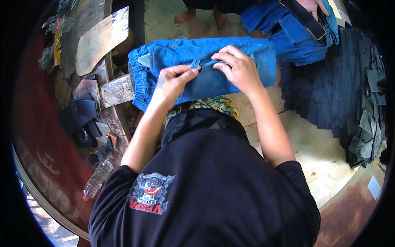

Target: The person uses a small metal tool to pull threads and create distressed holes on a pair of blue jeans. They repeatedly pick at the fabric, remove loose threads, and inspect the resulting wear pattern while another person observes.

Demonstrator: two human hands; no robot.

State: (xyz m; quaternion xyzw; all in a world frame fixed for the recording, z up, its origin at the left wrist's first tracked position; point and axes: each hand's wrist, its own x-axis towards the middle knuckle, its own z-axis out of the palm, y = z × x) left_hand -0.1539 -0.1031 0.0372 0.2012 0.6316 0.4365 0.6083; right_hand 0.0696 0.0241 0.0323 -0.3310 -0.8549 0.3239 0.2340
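A pair of blue denim shorts (234, 46) lies across my lap, its gathered elastic waist at the left and a frayed patch near the right. My left hand (175, 82) is closed in a pinch on a frayed bit of the denim; a small dark spot shows at its fingertips, too small to name. Just to the right, my right hand (239, 68) pinches a raised fold of the same cloth between thumb and fingers. A light blue piece (145, 60) pokes out near the pocket.
Dark folded garments (317, 94) are stacked at the right. Beyond the shorts, another person's hand (313, 7) rests by more blue denim (296, 31). At the left are a worn board (101, 41), a dark wallet-like item (86, 109) and a clear plastic bottle (98, 179).
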